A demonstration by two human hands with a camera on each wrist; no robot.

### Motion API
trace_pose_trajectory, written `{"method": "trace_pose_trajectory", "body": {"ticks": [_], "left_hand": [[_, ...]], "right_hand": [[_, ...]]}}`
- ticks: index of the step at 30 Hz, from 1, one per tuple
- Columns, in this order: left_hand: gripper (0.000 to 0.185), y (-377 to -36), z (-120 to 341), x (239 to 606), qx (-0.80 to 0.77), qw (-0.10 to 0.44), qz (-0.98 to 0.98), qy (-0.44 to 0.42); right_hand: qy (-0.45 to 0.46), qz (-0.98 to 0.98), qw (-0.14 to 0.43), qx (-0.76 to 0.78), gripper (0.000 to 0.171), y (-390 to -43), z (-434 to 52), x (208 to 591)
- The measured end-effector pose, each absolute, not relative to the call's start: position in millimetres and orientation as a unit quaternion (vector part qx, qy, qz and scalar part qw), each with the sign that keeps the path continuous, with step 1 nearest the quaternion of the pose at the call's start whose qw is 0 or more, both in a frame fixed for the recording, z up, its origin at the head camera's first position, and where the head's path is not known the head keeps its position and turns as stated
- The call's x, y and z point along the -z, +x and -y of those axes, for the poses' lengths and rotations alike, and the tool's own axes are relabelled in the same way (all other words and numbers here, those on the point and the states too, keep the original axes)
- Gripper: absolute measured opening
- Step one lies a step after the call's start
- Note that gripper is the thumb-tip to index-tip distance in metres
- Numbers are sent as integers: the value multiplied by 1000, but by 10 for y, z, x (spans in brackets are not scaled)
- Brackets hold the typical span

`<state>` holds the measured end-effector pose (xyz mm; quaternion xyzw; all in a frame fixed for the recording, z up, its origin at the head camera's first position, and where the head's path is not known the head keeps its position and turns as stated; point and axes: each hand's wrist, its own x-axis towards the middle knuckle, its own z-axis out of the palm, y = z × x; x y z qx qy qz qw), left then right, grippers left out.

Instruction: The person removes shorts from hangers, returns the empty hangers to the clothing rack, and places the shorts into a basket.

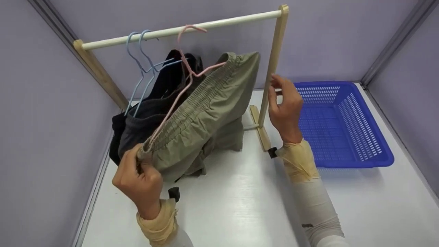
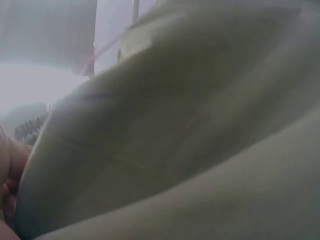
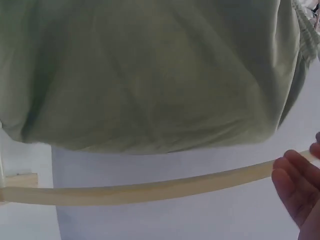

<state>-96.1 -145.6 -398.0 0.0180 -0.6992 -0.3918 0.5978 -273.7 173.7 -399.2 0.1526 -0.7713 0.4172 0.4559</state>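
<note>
Olive-green shorts (image 1: 209, 109) hang on a pink hanger (image 1: 187, 51) hooked over the white rod (image 1: 181, 29) of a small wooden rack. My left hand (image 1: 139, 171) grips the near end of the elastic waistband, low at the front left. The olive fabric (image 2: 190, 115) fills the left wrist view, with my fingers (image 2: 7, 170) at its left edge. My right hand (image 1: 284, 103) is raised beside the rack's right wooden post (image 1: 271, 72), fingers relaxed and holding nothing. In the right wrist view my fingertips (image 3: 295, 185) sit right at the post (image 3: 150, 189), below the shorts (image 3: 150, 75).
Two blue hangers (image 1: 144, 65) carry dark garments (image 1: 144, 120) behind the shorts. A blue plastic basket (image 1: 363, 157) stands on the white table (image 1: 240, 206) to the right of the rack. Lilac walls close in the back and both sides.
</note>
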Motion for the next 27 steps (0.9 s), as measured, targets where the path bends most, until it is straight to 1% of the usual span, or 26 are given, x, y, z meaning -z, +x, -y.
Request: {"method": "trace_pose_trajectory", "body": {"ticks": [6,10,13,21,27], "left_hand": [[18,-940,1496,3981,394,598,698,-19],[17,-898,1553,3948,402,603,689,-5],[15,-864,1587,3932,407,604,685,2],[19,-843,1626,3973,403,593,697,0],[23,-869,1657,3985,395,583,710,-5]], "right_hand": [[225,763,443,-413,47,-2670,-1720,3907],[249,769,422,-410,52,-2672,-1728,3916],[254,773,415,-408,50,-2676,-1736,3959],[226,781,424,-398,39,-2603,-1783,4085],[216,783,427,-397,36,-2534,-1856,4184]]}}
